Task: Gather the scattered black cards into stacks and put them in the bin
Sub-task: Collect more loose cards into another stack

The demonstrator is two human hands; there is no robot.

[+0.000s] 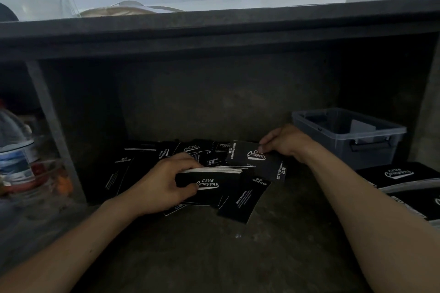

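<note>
Listing by size: dark tabletop [214,257], carrying a translucent grey bin [328,147] at far right, well apart from the cards, its contents too dim to tell; a loose heap of scattered black cards [240,202] at centre, many overlapping and not yet gathered. Left hand [162,183] grips a thick stack [214,170] of cards just over the heap, fingers curled round its edge; right hand [285,143] pinches a single card [247,154] just beside the stack, on its far right. Judged progress: one stack partly built, much of the heap left, no stack seen delivered to the bin.
</note>
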